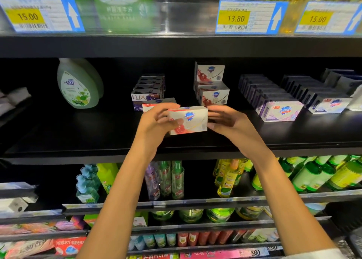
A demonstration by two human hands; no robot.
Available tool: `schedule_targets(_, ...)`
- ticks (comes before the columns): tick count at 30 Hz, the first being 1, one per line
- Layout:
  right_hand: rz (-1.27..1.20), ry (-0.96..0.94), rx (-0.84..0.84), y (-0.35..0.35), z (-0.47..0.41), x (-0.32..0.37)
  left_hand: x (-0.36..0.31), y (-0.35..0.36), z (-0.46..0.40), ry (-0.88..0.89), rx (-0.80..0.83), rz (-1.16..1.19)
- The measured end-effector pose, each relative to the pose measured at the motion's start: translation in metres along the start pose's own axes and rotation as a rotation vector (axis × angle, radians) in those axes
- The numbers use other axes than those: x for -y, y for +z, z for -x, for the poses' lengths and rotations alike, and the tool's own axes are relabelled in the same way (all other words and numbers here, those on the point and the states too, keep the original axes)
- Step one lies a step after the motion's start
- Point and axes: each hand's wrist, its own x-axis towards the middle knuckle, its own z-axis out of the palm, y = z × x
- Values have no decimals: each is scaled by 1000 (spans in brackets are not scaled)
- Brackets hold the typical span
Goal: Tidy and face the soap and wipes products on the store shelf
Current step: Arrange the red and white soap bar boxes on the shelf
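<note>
- Three black shelf levels fill the view; your work is at the middle shelf [78,141], with price tags on the rail above it.
- Lower shelves hold rows of green and yellow bottles [313,176], blurred at the edges.
- One large green pump bottle [78,86] stands upright at the left of the middle shelf, well apart from the soaps.
- Rows of soap boxes [282,110] run front to back on the right side; the front ones show a blue shield logo.
- Purple Lux boxes [147,94] sit in a row left of centre, with a stack of white pomegranate-print boxes [213,86] just right of them.
- You hold one soap box [189,119] between both hands, above the shelf's front half, printed face toward you, slightly tilted.
- Your left hand [154,121] grips the box's left end, thumb across the lower front, fingers curled behind the top edge.
- Your right hand [225,121] meets the box's right end, thumb tip at the lower corner; fingers are blurred, so the hold there is hard to tell.
- Another white box [156,103] lies just behind your left fingers.
</note>
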Motion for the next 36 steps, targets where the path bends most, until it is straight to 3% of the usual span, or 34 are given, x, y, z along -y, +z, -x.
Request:
schedule_targets(6,501,29,119,8,-3,-2,-3,-39,14,20,-57,-68)
schedule_targets(9,578,23,180,11,-4,-5,-3,-49,17,19,-80,-152)
schedule_targets(14,604,37,200,10,-4,-4,2,-55,9,118,-164,-537)
schedule_targets(19,604,27,192,9,-5,-7,4,-54,-1,216,-224,-726)
schedule_targets(29,594,4,185,9,-3,-1,7,-53,-4,204,-258,-780)
schedule_targets(33,499,10,105,7,-5,2,8,-49,17,305,-353,-803)
schedule_targets(36,406,-61,-28,0,-20,-1,14,-49,36,359,-188,-806)
